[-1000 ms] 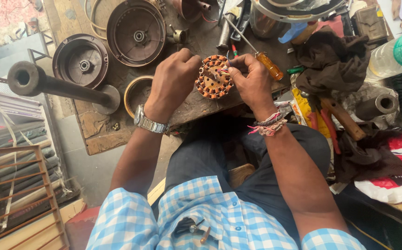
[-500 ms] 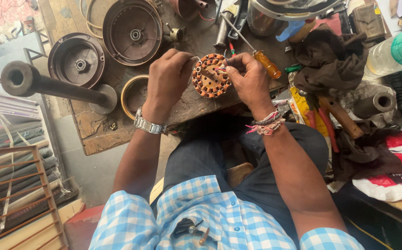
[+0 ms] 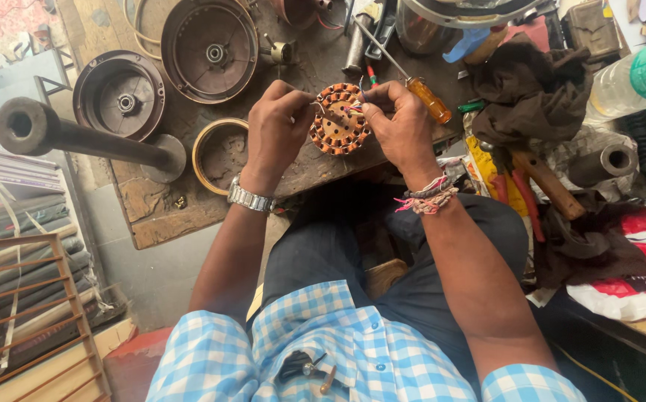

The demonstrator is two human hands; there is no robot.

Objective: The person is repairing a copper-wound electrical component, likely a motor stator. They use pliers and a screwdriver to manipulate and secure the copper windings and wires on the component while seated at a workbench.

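Head view: both hands' grip pinches copper-wound stator (image 3: 339, 119); red-white bag (image 3: 635, 260) lies right.

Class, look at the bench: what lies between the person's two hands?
In the head view, the copper-wound stator lies between the left hand and the right hand. Both hands touch it, pinching thin wires at its top edge.
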